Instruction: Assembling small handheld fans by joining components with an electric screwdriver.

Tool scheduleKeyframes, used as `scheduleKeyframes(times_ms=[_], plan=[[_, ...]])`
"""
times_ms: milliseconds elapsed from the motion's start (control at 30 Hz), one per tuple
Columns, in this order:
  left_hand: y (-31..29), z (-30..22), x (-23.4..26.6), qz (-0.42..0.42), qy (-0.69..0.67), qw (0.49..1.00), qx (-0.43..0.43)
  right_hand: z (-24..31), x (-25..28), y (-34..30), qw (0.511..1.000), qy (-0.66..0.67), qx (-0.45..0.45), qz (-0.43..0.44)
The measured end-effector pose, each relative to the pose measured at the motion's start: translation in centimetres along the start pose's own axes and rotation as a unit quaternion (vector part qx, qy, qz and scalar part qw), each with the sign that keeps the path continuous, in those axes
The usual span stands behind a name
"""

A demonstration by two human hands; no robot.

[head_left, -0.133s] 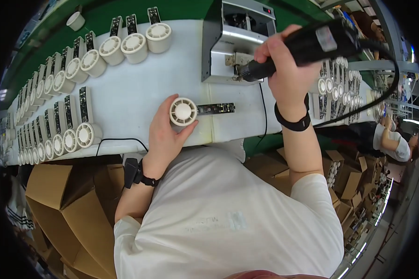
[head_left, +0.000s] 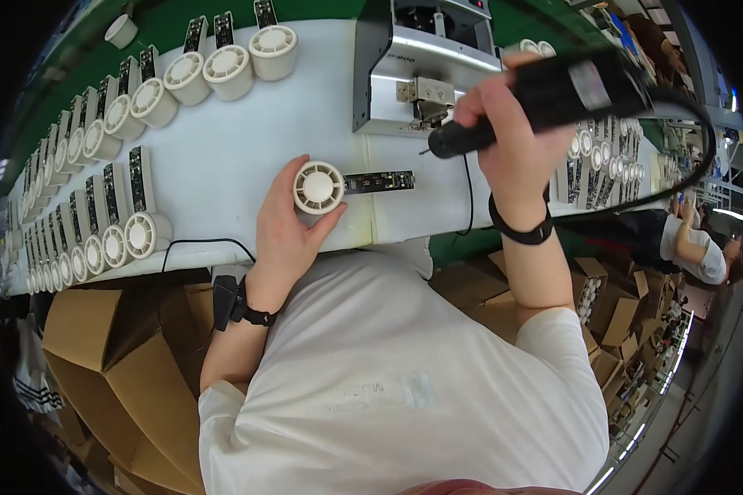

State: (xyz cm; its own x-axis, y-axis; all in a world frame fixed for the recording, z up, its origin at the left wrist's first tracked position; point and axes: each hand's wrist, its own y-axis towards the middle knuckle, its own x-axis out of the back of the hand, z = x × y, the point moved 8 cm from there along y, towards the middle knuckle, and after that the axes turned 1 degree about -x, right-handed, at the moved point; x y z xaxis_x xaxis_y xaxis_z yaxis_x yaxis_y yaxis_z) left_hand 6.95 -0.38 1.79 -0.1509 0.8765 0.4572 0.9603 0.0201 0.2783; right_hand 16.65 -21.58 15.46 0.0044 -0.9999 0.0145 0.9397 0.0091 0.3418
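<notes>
My left hand (head_left: 286, 224) is closed round a white round housing (head_left: 319, 188) with a spoked top. A dark circuit board (head_left: 380, 181) on its handle reaches out to the right over the table. My right hand (head_left: 513, 140) grips a black electric screwdriver (head_left: 582, 92), held tilted above the table with its bit pointing left. The bit's tip is in the air, apart from the circuit board and just in front of a metal screw feeder (head_left: 376, 78). Whether a screw sits on the bit is too small to tell.
Rows of similar white housings with boards stand at the left (head_left: 147, 235) and far left (head_left: 153, 101); more (head_left: 603, 157) lie at the right. The screwdriver's cable (head_left: 706, 140) loops on the right. Cardboard boxes (head_left: 132, 379) stand below the white table (head_left: 231, 148). Another person (head_left: 693, 247) is at the far right.
My right hand has drawn the screwdriver away from the screw feeder's outlet, slightly toward me and to the right. My left hand still holds the housing in much the same place.
</notes>
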Motion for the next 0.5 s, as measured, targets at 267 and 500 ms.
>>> scheduleKeyframes(times_ms=[267, 500], plan=[[0.1, -0.2, -0.1, 0.001, 0.002, 1.000, -0.010, -0.4, 1.3, -3.3, 0.990, 0.124, 0.058, -0.018], [-0.2, -0.2, -0.2, -0.005, 0.004, 1.000, -0.028, -1.3, 1.5, -3.6, 0.998, 0.062, 0.027, -0.008]])
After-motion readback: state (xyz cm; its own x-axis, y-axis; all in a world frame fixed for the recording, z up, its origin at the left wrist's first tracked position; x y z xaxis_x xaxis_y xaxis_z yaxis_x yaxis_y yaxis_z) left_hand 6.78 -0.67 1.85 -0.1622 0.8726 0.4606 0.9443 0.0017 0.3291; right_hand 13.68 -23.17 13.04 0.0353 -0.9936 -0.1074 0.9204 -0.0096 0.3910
